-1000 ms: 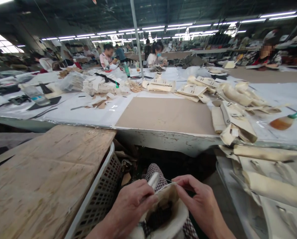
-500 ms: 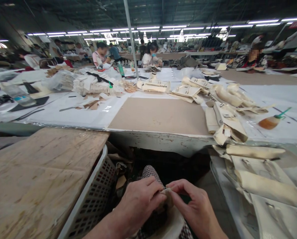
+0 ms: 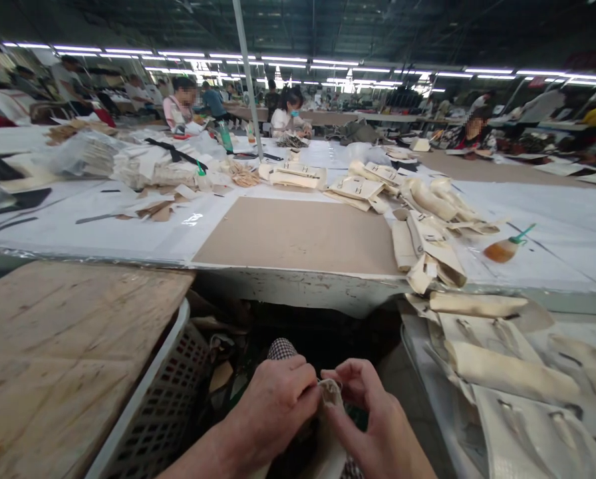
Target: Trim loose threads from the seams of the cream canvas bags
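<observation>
A cream-coloured leather-like piece hangs over my lap, its upper edge raised between my two hands. My left hand has its fingers closed on that edge, from the left side. On the right side, my right hand has its thumb against the inner face of the piece, with the index finger bent around the edge. Checked cloth covers my knee just beyond the hands. The lower part of the piece is partly hidden by my hands and wrists.
A brown board lies on the white table ahead. Cream pieces are piled right of it, near a glue bottle. More pieces lie at the near right. A basket and wooden board stand left. People work beyond.
The view has turned a little to the right, so table things sit further left. The raised edge of the cream piece now shows more openly between my hands, and my right fingers have shifted on it.
</observation>
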A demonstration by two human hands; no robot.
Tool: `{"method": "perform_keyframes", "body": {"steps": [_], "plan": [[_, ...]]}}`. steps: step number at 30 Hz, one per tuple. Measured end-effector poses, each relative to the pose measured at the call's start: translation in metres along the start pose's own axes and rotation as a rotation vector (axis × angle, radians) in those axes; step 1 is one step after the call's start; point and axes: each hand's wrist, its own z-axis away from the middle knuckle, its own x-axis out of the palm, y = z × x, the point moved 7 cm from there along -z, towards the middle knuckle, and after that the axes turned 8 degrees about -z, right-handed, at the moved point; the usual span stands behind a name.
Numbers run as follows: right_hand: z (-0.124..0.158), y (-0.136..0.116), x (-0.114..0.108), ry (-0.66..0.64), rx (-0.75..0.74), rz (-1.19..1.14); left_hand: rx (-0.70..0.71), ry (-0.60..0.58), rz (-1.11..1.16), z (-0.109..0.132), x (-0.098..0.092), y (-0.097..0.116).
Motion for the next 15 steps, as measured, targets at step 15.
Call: {"method": "perform_keyframes", "body": {"steps": [15], "plan": [[0.010,0.005,-0.004,-0.153,0.081,0.100,0.167,-0.146,0.083,-0.009,-0.004,0.004]]}}
